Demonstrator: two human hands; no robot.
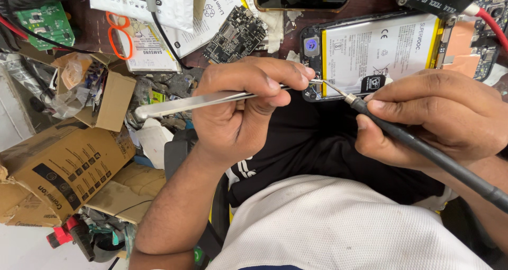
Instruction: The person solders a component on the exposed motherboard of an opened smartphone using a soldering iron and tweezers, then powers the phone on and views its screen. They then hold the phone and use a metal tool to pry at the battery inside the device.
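Near centre: left hand (238,108) clamped on metal tweezers (201,102), right hand (434,116) gripping black soldering iron (423,148); both tips meeting at opened phone's (381,53) near-left corner. Cardboard box (63,167) far left.

We saw the tweezers (211,102), long and silvery, lying nearly level with their tips pointed right at the lower left corner of the phone (370,53). The iron (423,148), a black handle with a thin metal tip, slanted up and left, its tip just beside the tweezer tips. The phone lay open, back up, showing a white battery (378,50) with yellow edges, a camera at its left end.
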